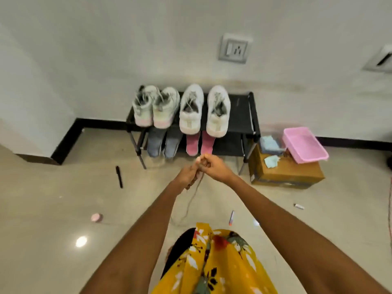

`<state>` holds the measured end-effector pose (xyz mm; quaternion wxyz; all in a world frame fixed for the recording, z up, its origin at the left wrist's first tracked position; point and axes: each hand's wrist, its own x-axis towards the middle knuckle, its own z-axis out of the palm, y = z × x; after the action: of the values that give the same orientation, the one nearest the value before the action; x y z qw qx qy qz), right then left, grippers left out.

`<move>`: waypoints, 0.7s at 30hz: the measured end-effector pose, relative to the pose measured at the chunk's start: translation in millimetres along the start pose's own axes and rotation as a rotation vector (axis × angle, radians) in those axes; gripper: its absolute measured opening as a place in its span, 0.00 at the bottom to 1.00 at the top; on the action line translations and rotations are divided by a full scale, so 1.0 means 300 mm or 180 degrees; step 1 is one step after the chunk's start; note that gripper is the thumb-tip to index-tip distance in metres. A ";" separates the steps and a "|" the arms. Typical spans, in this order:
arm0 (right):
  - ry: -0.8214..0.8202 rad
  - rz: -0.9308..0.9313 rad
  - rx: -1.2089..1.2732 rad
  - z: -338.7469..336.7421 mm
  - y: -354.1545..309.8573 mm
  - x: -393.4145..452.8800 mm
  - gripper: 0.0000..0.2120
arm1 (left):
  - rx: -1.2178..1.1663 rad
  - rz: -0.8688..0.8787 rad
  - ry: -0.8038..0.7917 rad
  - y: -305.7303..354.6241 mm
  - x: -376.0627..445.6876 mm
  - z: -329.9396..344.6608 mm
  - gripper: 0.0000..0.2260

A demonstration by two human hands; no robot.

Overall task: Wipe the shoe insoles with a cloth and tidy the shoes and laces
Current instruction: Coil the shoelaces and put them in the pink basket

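- Both hands are meeting in front of the rack: left hand [188, 174] and right hand [214, 167] are each pinching a pale shoelace [192, 200], its loop dangling toward the floor.
- Four white shoes [192, 109] are sitting on the black rack [244, 111], with grey insoles [162, 145] and pink insoles [199, 144] poking out underneath.

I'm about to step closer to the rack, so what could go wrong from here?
The long grey shoelace held by the left hand and right hand trails in a loop to the glossy tiled floor by your feet; it may snag or trip you. The black pen and small pink round object on the floor could slip underfoot.
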<state>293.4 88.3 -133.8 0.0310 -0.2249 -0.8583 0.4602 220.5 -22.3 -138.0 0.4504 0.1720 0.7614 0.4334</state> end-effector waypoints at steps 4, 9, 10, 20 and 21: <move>0.0369 -0.0228 0.0150 -0.172 -0.252 -0.151 0.07 | -0.0216 0.0446 -0.0172 0.239 -0.227 -0.084 0.22; 0.1014 -0.0376 -0.0067 -0.265 -0.430 -0.335 0.07 | -0.0708 0.1101 -0.0767 0.414 -0.491 -0.117 0.15; 0.1151 -0.0393 -0.0009 -0.270 -0.460 -0.367 0.08 | -0.0814 0.1208 -0.0871 0.436 -0.532 -0.115 0.13; 0.0015 -0.0348 -0.0362 -0.281 -0.596 -0.580 0.11 | -0.1950 0.1578 -0.0157 0.539 -0.671 -0.048 0.11; -0.0067 -0.0383 -0.0473 -0.303 -0.616 -0.595 0.11 | -0.1802 0.1623 -0.0021 0.542 -0.673 -0.046 0.11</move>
<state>411.0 -2.9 94.4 0.0328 -0.1698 -0.9023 0.3949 296.2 -69.1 105.8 0.3603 0.2262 0.5429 0.7241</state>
